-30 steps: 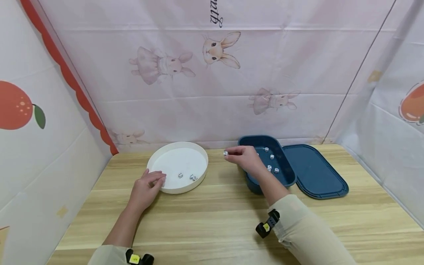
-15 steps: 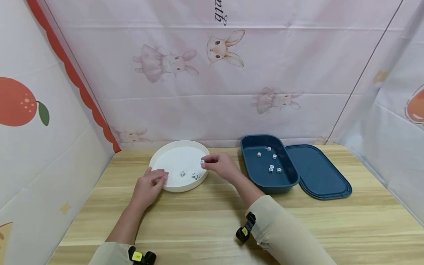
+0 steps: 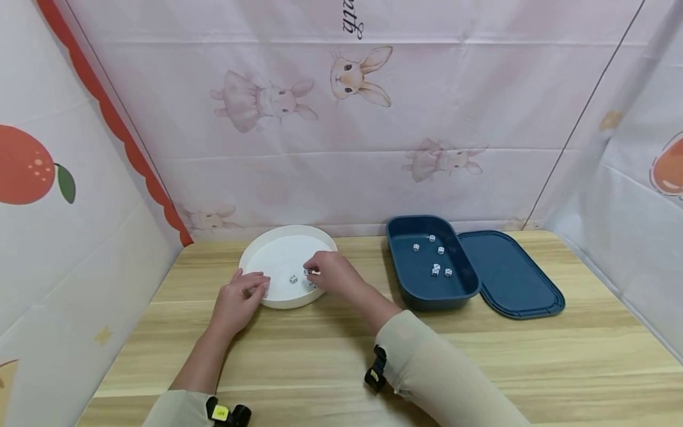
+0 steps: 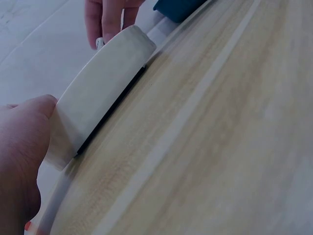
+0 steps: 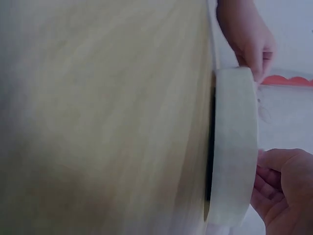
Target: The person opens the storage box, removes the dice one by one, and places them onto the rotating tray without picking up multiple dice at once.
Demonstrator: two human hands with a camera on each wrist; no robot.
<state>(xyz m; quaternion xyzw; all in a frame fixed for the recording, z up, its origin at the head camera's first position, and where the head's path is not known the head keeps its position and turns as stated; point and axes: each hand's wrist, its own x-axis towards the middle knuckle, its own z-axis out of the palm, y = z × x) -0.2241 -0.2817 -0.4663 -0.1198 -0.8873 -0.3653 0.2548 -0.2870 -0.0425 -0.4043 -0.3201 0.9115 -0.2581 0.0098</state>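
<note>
While the left hand (image 3: 238, 302) rests at the near left rim of a round white tray (image 3: 288, 305), the right hand (image 3: 333, 273) is over the opposite side, its grip narrow, pinching a small white die (image 3: 308, 272) between thumb and fingers. Whether the left grip pinches the rim or merely lies on it, I cannot tell. Inside the tray, one loose die (image 3: 293, 279) sits just left of the pinched one, and another (image 3: 312, 284) is partly hidden below the right fingers. Well to the right, a dark blue rectangular box (image 3: 437, 303) holds several more white dice with black pips (image 3: 440, 250), two of them close together near its middle. Its matching blue lid (image 3: 514, 276) lies flat just beside it on the wood-grain worktop (image 3: 309, 367). Behind stands a pale pink cloth backdrop (image 3: 480, 77) printed with rabbits. Both forearms wear beige sleeves (image 3: 437, 373) with black wrist devices (image 3: 375, 376).
</note>
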